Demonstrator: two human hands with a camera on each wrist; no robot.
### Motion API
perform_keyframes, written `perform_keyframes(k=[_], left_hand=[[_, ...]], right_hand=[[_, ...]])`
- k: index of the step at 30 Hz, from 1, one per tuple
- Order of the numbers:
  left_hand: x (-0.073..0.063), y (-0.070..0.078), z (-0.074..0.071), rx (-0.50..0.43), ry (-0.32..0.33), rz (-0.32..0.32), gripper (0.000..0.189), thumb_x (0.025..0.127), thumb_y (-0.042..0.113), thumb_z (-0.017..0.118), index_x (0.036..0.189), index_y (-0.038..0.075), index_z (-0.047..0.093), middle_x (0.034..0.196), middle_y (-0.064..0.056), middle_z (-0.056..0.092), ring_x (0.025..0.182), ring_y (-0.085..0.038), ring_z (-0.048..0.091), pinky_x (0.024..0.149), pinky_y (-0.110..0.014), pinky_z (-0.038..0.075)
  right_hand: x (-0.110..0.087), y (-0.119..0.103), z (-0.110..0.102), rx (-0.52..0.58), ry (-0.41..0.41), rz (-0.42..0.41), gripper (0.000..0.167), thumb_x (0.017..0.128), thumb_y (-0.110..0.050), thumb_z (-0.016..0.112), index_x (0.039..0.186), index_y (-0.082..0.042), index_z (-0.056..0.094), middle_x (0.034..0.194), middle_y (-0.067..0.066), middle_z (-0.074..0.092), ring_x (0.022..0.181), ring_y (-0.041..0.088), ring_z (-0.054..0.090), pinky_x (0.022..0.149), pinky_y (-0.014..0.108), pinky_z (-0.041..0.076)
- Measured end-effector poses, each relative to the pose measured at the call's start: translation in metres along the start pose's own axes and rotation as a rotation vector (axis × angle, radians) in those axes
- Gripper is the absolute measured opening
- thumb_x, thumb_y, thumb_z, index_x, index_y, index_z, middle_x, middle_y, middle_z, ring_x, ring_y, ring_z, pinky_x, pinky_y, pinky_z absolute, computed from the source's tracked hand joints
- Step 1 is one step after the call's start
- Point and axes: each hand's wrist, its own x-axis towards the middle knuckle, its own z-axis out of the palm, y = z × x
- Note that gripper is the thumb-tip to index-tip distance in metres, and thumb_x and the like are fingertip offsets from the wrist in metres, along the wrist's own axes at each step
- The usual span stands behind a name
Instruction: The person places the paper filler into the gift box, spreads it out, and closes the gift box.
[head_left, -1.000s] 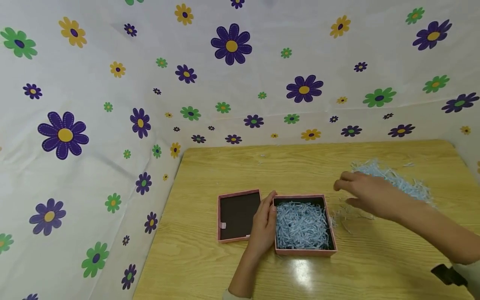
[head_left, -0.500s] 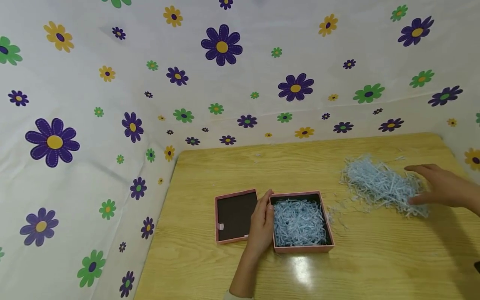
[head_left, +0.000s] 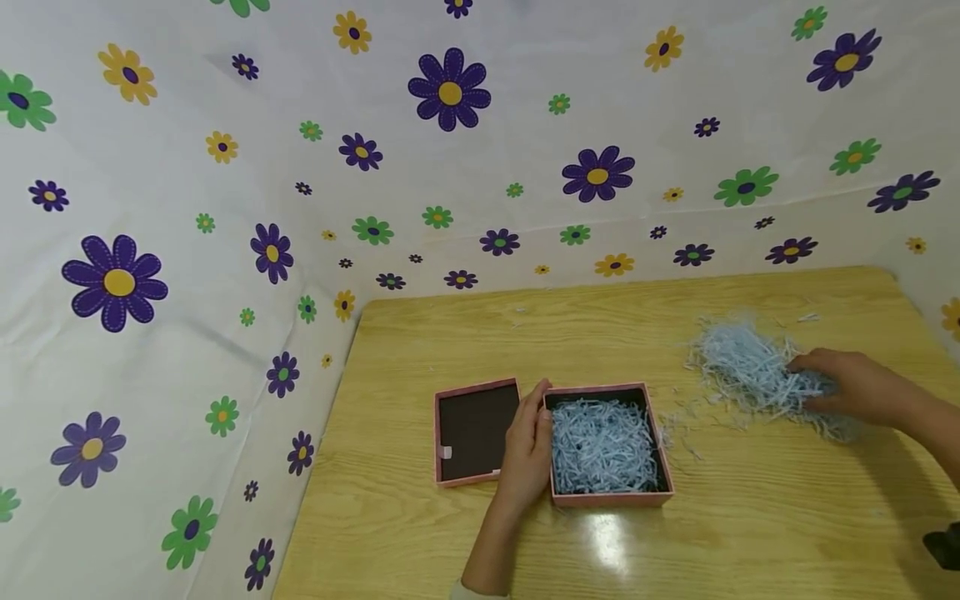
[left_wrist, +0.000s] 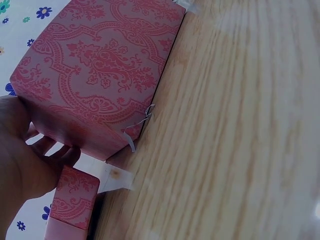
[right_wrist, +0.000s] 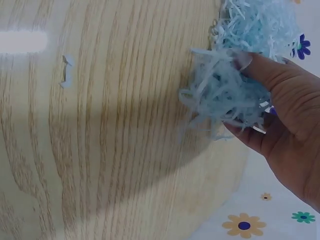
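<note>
In the head view, a pink box (head_left: 613, 500) filled with light blue shredded paper (head_left: 603, 446) stands on the table. My left hand (head_left: 525, 454) rests along its left wall, and the left wrist view shows the fingertips (left_wrist: 72, 156) touching that patterned side. To the right lies a loose pile of the same shredded paper (head_left: 738, 354). My right hand (head_left: 862, 387) is at the right end of this pile. In the right wrist view, its thumb and fingers grip a clump of shredded paper (right_wrist: 220, 92).
The box lid (head_left: 472, 433) lies dark side up just left of the box, beside my left hand. Stray paper shreds (head_left: 682, 433) are scattered between box and pile. A flower-patterned cloth (head_left: 450, 167) rises behind and left of the wooden table (head_left: 420, 542).
My right hand first moved right, away from beside the box, to the pile's right end. It then came down, and its fingers closed on shredded paper. The left hand stayed at the box.
</note>
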Motion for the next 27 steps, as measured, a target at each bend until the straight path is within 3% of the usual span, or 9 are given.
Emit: perform_keyframes(k=[5, 9, 14, 18, 21, 23, 25, 27], left_hand=[[0.000, 0.001, 0.001, 0.004, -0.004, 0.010, 0.051, 0.116, 0.013, 0.039, 0.166, 0.017, 0.034, 0.164, -0.012, 0.043, 0.126, -0.030, 0.056, 0.108, -0.050, 0.046], [0.001, 0.001, 0.001, 0.012, -0.003, 0.009, 0.051, 0.116, 0.013, 0.039, 0.166, 0.017, 0.034, 0.164, -0.011, 0.044, 0.123, -0.027, 0.056, 0.106, -0.047, 0.047], [0.001, 0.001, -0.001, 0.022, 0.003, 0.007, 0.051, 0.116, 0.013, 0.040, 0.166, 0.017, 0.035, 0.164, -0.009, 0.044, 0.115, -0.023, 0.057, 0.101, -0.044, 0.047], [0.001, 0.001, -0.002, 0.016, 0.005, 0.006, 0.051, 0.116, 0.013, 0.040, 0.166, 0.017, 0.035, 0.164, -0.007, 0.044, 0.135, -0.024, 0.054, 0.112, -0.050, 0.045], [0.001, 0.002, -0.002, 0.008, 0.005, 0.004, 0.051, 0.116, 0.012, 0.041, 0.166, 0.017, 0.035, 0.165, -0.008, 0.043, 0.146, -0.026, 0.047, 0.116, -0.055, 0.041], [0.002, 0.002, -0.001, 0.008, 0.005, 0.003, 0.051, 0.115, 0.012, 0.041, 0.166, 0.017, 0.035, 0.165, -0.008, 0.043, 0.148, -0.026, 0.046, 0.117, -0.054, 0.040], [0.002, 0.001, -0.001, 0.006, 0.004, 0.005, 0.052, 0.115, 0.011, 0.041, 0.166, 0.017, 0.035, 0.165, -0.009, 0.042, 0.148, -0.026, 0.045, 0.117, -0.054, 0.040], [0.001, 0.001, 0.000, 0.005, 0.003, 0.004, 0.052, 0.115, 0.012, 0.041, 0.166, 0.018, 0.035, 0.165, -0.008, 0.042, 0.148, -0.025, 0.044, 0.118, -0.054, 0.040]], right_hand=[[-0.005, -0.005, -0.011, -0.054, 0.011, 0.001, 0.045, 0.080, 0.001, 0.087, 0.118, 0.013, 0.068, 0.113, 0.032, 0.069, 0.102, 0.053, 0.066, 0.079, 0.059, 0.057], [-0.009, -0.018, -0.037, -0.107, 0.103, 0.005, 0.040, 0.078, 0.003, 0.087, 0.113, 0.011, 0.070, 0.106, 0.028, 0.071, 0.090, 0.046, 0.069, 0.073, 0.057, 0.058], [-0.013, -0.035, -0.075, -0.176, 0.230, 0.026, 0.040, 0.073, 0.006, 0.090, 0.107, 0.010, 0.070, 0.100, 0.029, 0.071, 0.084, 0.048, 0.068, 0.072, 0.062, 0.056], [-0.014, -0.042, -0.097, -0.217, 0.341, 0.013, 0.045, 0.068, 0.010, 0.091, 0.107, 0.009, 0.069, 0.100, 0.030, 0.070, 0.086, 0.051, 0.068, 0.075, 0.066, 0.053], [-0.015, -0.045, -0.111, -0.212, 0.396, -0.007, 0.049, 0.066, 0.013, 0.090, 0.110, 0.008, 0.069, 0.098, 0.026, 0.070, 0.086, 0.049, 0.067, 0.078, 0.034, 0.056], [-0.015, -0.048, -0.121, -0.186, 0.418, -0.015, 0.050, 0.065, 0.016, 0.090, 0.111, 0.008, 0.069, 0.099, 0.026, 0.070, 0.086, 0.047, 0.066, 0.076, 0.013, 0.044], [-0.014, -0.050, -0.130, -0.175, 0.445, -0.021, 0.051, 0.064, 0.018, 0.090, 0.109, 0.005, 0.071, 0.097, 0.022, 0.070, 0.080, 0.027, 0.065, 0.067, 0.004, 0.028], [-0.013, -0.052, -0.139, -0.152, 0.468, -0.027, 0.052, 0.063, 0.020, 0.089, 0.109, 0.004, 0.071, 0.098, 0.023, 0.070, 0.083, 0.001, 0.057, 0.069, 0.003, 0.026]])
